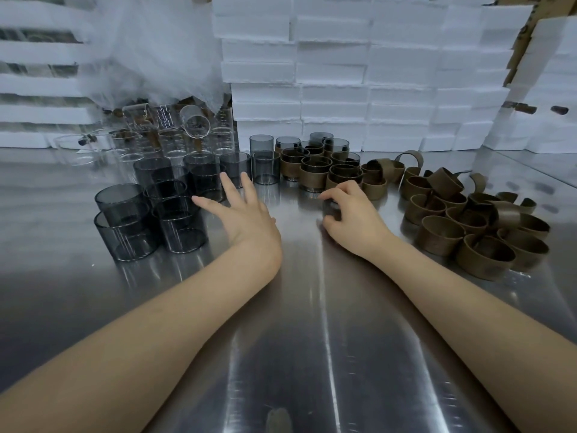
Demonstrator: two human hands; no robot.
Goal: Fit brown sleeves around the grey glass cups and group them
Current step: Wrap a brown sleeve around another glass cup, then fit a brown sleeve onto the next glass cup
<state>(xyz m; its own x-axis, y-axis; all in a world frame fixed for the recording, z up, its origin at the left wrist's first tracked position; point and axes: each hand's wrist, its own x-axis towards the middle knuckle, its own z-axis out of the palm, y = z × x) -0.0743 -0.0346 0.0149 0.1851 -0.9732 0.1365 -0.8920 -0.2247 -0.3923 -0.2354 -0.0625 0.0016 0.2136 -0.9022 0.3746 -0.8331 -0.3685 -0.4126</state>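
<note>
Head view: L hand point(246, 210), fingers point(229, 184) spread, reaches toward the bare smoky-grey cylindrical glass cups point(181, 226), left. R hand point(352, 214) is curled over something dark & blurred; can't tell if it's gripped. Best to take the nearest cup by its wall, then add a brown ring-shaped sleeve point(468, 220) from the pile, right. Sleeved cups point(312, 170) sit grouped far centre. Shiny steel bench point(312, 339); white foam blocks point(374, 73) stacked behind.

Grey glass cups point(175, 214): smoky, see-through, upright, clustered at left, some stacked in twos. Sleeved cups point(315, 173): grouped upright at middle back. Brown sleeves point(468, 226): loose rings heaped at right, several tipped over. One dark cup point(330, 210): gripped in right hand point(356, 214).
</note>
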